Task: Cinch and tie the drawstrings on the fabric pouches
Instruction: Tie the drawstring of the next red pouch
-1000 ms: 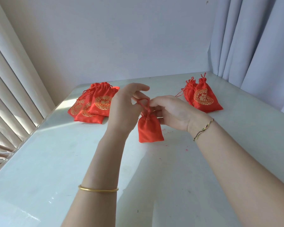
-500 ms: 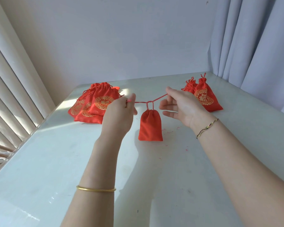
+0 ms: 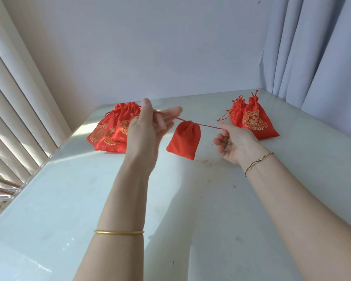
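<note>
Head view. Plain red pouch (image 3: 184, 141) at centre, mouth cinched, hanging tilted from its drawstring (image 3: 209, 126); contact with the table (image 3: 190, 220) cannot be told. The drawstring is taut between both hands. Left hand (image 3: 148, 128), at 9 o'clock of the pouch, holds one end, fingers (image 3: 170, 112) mostly extended. Right hand (image 3: 234, 142), at 3 o'clock, pinches the other end, fingers curled. Pile of pouches (image 3: 109, 134) at 10 o'clock; standing pouches (image 3: 253, 120) at 2 o'clock.
</note>
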Motion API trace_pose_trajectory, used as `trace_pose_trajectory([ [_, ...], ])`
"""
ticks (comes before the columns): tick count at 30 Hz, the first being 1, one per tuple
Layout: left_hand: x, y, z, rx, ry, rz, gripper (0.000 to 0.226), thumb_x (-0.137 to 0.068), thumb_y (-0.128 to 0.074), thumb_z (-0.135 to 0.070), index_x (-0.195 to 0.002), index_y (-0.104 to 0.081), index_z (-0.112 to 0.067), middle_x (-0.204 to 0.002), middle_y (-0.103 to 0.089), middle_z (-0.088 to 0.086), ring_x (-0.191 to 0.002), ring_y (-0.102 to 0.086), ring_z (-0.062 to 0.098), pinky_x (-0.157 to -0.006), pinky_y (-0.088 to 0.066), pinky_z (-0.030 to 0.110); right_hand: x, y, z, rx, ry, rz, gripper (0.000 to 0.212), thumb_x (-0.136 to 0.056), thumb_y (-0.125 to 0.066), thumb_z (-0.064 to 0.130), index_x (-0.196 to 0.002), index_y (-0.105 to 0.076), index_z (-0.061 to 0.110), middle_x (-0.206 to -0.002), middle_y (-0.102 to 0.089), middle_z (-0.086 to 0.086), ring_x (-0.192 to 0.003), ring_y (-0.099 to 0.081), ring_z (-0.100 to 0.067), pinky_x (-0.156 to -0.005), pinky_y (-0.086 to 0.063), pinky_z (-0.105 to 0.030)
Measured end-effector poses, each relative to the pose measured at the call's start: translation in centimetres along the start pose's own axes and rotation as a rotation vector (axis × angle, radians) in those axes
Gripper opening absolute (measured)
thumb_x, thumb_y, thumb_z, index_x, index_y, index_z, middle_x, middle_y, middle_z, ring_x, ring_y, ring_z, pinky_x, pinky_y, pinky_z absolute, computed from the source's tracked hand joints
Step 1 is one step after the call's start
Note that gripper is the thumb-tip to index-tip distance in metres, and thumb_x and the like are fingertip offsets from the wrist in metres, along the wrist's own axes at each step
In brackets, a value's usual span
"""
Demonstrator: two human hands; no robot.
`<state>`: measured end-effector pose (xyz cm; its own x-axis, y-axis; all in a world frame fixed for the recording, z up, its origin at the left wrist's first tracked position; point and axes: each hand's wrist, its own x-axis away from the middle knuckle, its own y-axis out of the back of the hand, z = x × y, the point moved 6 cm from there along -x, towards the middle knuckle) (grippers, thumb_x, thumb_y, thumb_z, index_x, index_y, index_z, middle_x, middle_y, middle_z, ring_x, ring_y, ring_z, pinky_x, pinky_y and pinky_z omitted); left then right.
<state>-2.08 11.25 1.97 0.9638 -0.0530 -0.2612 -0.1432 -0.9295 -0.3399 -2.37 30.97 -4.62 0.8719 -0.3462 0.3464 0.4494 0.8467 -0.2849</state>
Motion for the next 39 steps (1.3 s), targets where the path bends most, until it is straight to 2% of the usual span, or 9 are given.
trace_pose_trajectory([
  [4,0.4,-1.1,0.6,-0.147,0.094,0.062,0.044,-0.100,-0.038,-0.031,-0.069,-0.059,-0.007,-0.062,-0.059,0.003,-0.063,-0.064,0.018,-0.071,-0.054,0.027,0.7,-1.0,1.4,-0.084,0.081,0.084,0.037,-0.090,-0.057,0.030,-0.057,-0.047,0.017,-0.050,-0.052,0.003,-0.046,-0.055,-0.010,-0.043,-0.041,-0.015],
  [8,0.9,-1.6,1.0,-0.554,0.098,0.157,0.011,-0.091,-0.058,-0.015,-0.083,-0.066,-0.012,-0.064,-0.054,-0.003,-0.057,-0.052,0.007,-0.074,-0.050,0.027,2.8,-2.9,3.6,-0.028,0.249,0.258,0.040,-0.091,-0.054,0.032,-0.055,-0.048,0.018,-0.051,-0.054,0.005,-0.049,-0.056,-0.009,-0.050,-0.041,-0.019],
  [11,1.4,-2.6,0.8,-0.693,0.053,0.255,0.007,-0.086,-0.064,-0.012,-0.081,-0.067,-0.015,-0.066,-0.061,-0.006,-0.054,-0.053,0.000,-0.061,-0.047,0.014,4.7,-4.4,4.7,0.091,0.392,0.353,0.038,-0.091,-0.054,0.032,-0.056,-0.052,0.017,-0.054,-0.056,0.005,-0.053,-0.055,-0.011,-0.053,-0.038,-0.022],
  [15,1.5,-2.8,0.6,-0.675,0.059,0.274,0.017,-0.091,-0.058,-0.014,-0.079,-0.069,-0.010,-0.066,-0.058,-0.001,-0.058,-0.052,0.009,-0.066,-0.048,0.021,5.8,-5.5,5.0,0.066,0.423,0.462,0.035,-0.094,-0.051,0.032,-0.065,-0.060,0.014,-0.063,-0.058,0.001,-0.055,-0.053,-0.012,-0.052,-0.039,-0.022],
  [19,1.5,-2.6,1.0,-0.551,0.132,0.262,0.028,-0.097,-0.048,-0.014,-0.075,-0.065,-0.010,-0.064,-0.054,0.001,-0.060,-0.048,0.014,-0.070,-0.048,0.026,5.0,-5.3,3.9,0.232,0.331,0.426,0.036,-0.095,-0.037,0.025,-0.084,-0.068,0.010,-0.079,-0.068,-0.005,-0.052,-0.053,-0.013,-0.048,-0.038,-0.022],
  [23,1.2,-2.3,1.3,-0.546,0.141,0.241,0.027,-0.097,-0.048,-0.014,-0.076,-0.064,-0.010,-0.065,-0.053,0.001,-0.059,-0.047,0.014,-0.072,-0.046,0.029,5.1,-5.7,2.9,0.461,0.337,0.460,0.024,-0.085,-0.039,0.000,-0.090,-0.061,0.009,-0.066,-0.060,-0.003,-0.044,-0.049,-0.011,-0.041,-0.035,-0.020],
  [29,0.7,-1.4,0.9,-0.587,0.084,0.130,0.018,-0.094,-0.050,-0.011,-0.084,-0.064,-0.005,-0.060,-0.054,-0.002,-0.049,-0.047,0.007,-0.065,-0.046,0.026,5.5,-5.9,3.0,0.528,0.373,0.487,0.016,-0.084,-0.049,-0.005,-0.083,-0.053,0.011,-0.067,-0.059,-0.006,-0.050,-0.055,-0.010,-0.047,-0.044,-0.020],
  [35,0.5,-0.8,0.4,-0.590,0.030,0.011,0.018,-0.090,-0.055,-0.009,-0.074,-0.063,-0.010,-0.057,-0.057,0.000,-0.044,-0.049,0.007,-0.064,-0.050,0.031,6.1,-6.6,3.4,0.607,0.617,0.509,0.022,-0.073,-0.074,0.002,-0.074,-0.054,0.011,-0.055,-0.053,0.002,-0.045,-0.048,-0.004,-0.047,-0.040,-0.016],
  [39,0.4,-0.6,0.3,-0.617,0.010,-0.017,0.017,-0.089,-0.054,-0.007,-0.077,-0.065,-0.011,-0.055,-0.056,0.000,-0.041,-0.050,0.003,-0.060,-0.050,0.026,5.9,-7.3,3.4,0.656,0.786,0.463,0.028,-0.068,-0.078,0.001,-0.069,-0.054,0.017,-0.063,-0.051,-0.002,-0.057,-0.047,-0.010,-0.056,-0.041,-0.020],
])
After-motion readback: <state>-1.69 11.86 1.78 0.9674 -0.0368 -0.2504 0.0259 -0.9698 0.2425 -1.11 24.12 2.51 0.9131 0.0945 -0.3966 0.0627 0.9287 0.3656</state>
